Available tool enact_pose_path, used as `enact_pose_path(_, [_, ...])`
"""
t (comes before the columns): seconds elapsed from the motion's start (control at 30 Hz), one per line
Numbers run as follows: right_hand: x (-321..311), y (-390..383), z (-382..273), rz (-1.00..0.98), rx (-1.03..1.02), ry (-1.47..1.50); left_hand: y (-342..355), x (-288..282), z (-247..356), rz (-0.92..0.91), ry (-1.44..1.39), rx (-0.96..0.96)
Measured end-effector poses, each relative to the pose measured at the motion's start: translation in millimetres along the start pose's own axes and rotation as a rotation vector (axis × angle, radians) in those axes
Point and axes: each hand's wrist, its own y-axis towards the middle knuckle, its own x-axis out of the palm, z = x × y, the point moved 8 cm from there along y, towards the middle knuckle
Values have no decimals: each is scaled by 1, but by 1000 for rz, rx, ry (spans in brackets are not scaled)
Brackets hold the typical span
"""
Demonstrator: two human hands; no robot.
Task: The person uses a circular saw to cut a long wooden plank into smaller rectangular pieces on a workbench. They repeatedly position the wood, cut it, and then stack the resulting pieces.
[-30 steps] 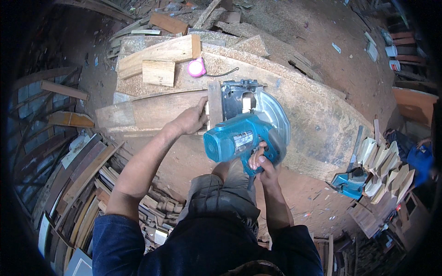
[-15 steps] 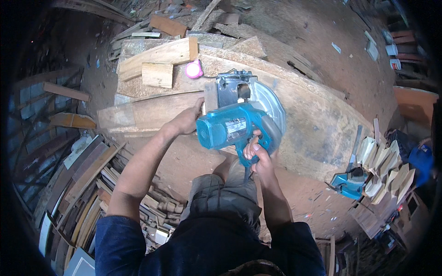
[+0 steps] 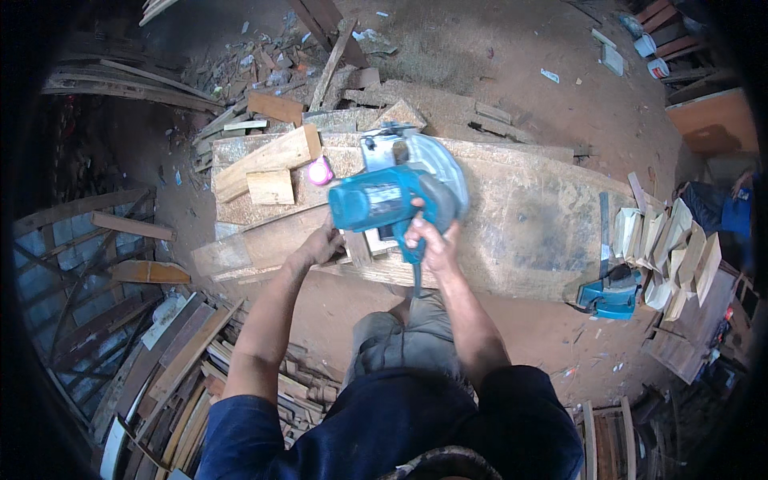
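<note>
My right hand (image 3: 432, 242) is wrapped around the rear handle of a teal circular saw (image 3: 372, 200), whose cord hangs down toward me. The saw is over the workbench, its silver blade guard on the right and its metal base at the far side; slight blur covers it. My left hand (image 3: 322, 246) is closed at the right end of a wooden board (image 3: 280, 238), its fingertips partly hidden. Beside those fingers, below the saw's motor, lies a short wooden piece (image 3: 358, 248).
A pink round tape measure (image 3: 320, 171), a small wood block (image 3: 270, 187) and a longer plank (image 3: 264, 164) lie on the worn workbench (image 3: 512, 216). Another teal power tool (image 3: 612, 294) rests at its right end, near stacked wood pieces (image 3: 676, 248). Timber offcuts (image 3: 184, 352) crowd the left.
My right hand has moved the saw away from me across the bench, uncovering the short wooden piece. My left hand stays near the board's end. The whole view has shifted.
</note>
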Motion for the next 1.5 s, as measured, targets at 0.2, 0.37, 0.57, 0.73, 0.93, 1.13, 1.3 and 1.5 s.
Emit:
enact_pose_path(0.2, [-71, -30, -96, 228, -175, -275, -1, -7, -9, 141, -94, 149])
enact_pose_path(0.37, [-192, -49, -138, 440, -246, -1232, -29, -43, -47, 216, -243, 98])
enact_pose_path(0.57, [-181, -80, -144, 412, -458, -1530, -83, -89, -81, 348, -325, -145])
enact_pose_path(0.73, [-33, -91, -105, 317, -729, -1689, -133, -115, -133, 525, -471, -142])
enact_pose_path(0.93, [-33, 12, 49, 12, -138, -1483, -146, -114, -153, 664, -632, -121])
enact_pose_path(1.13, [-23, 25, 91, 79, -288, -1680, -157, -104, -134, 661, -873, -5])
enact_pose_path(1.3, [-54, 42, 107, 169, -196, -1480, -152, -89, -88, 251, -1118, 73])
enact_pose_path(1.5, [-56, 52, -1, 780, -571, -1310, -154, -106, -49, 106, -1224, -4])
